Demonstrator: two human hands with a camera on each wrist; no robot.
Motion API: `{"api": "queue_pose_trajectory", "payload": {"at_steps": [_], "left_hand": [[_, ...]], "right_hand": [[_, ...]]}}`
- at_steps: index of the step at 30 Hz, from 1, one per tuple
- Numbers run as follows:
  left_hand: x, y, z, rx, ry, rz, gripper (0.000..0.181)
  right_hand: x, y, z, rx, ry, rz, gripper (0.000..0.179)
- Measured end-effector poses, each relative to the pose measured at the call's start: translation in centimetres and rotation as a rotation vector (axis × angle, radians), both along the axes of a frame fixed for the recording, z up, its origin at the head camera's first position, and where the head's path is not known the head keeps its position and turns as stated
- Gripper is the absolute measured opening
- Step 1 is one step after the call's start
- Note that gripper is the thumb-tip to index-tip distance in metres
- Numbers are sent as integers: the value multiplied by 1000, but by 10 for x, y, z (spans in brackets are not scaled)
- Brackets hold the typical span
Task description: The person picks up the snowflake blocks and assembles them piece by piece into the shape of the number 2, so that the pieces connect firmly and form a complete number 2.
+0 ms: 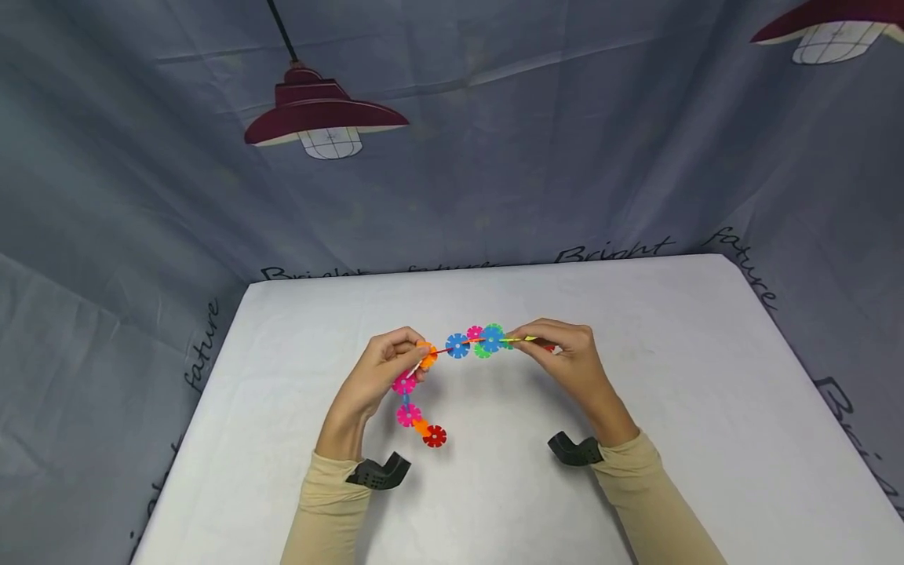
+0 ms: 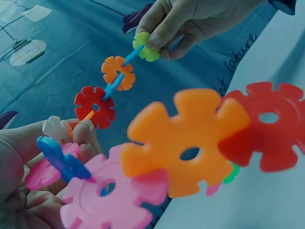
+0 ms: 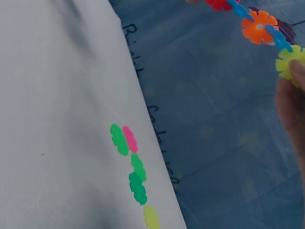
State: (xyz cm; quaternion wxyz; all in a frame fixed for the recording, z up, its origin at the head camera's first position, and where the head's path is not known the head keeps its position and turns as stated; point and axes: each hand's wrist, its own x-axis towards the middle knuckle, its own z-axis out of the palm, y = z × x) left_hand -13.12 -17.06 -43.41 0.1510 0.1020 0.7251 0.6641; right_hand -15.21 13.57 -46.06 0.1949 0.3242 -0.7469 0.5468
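A chain of snowflake-shaped plastic discs stretches between the two raised hands. My left hand [image 1: 377, 369] pinches the chain by an orange disc [image 1: 429, 355], next to a red disc [image 2: 95, 107]. Its loose end hangs below that hand: pink discs [image 1: 408, 415], a blue disc [image 2: 63, 158], an orange disc [image 2: 188, 143] and a red end disc [image 1: 434, 436]. Between the hands are blue discs [image 1: 457, 345] and another orange disc [image 3: 259, 27]. My right hand [image 1: 568, 353] pinches the yellow-green disc [image 2: 146, 47] at the other end between thumb and fingers.
Loose green discs [image 3: 119, 139], a pink disc [image 3: 129, 139] and a yellow disc [image 3: 151, 217] lie on the white table [image 1: 494, 502] beyond the chain. A grey printed curtain [image 1: 459, 173] hangs behind the table. Something red [image 1: 549, 347] shows partly behind the right fingers.
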Motion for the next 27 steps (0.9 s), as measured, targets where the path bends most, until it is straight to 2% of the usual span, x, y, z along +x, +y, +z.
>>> {"api": "queue_pose_trajectory", "payload": {"at_steps": [3,7,10,15,19,23,27], "left_hand": [[-3,-3,-4,-24,3,22,16],[-8,-4,-16,-90,-31,54,20],[-12,-1,-29,-153,-70,40,24],[-17,4,-47,-290,-64,-26,25],[-14,12,-48,-447,6,-15,25],[-8,23,-43,-618,107,13,25],[-4,37,-42,-716,237,-7,27]], "right_hand": [[-1,-2,-4,56,-20,7,28],[0,-4,-15,149,-88,-1,24],[4,-2,-25,230,-169,-23,21],[13,1,-44,346,-335,-25,16],[15,0,-57,402,-366,-21,12],[15,-1,-59,430,-367,-25,11],[14,-3,-58,462,-373,-18,9]]}}
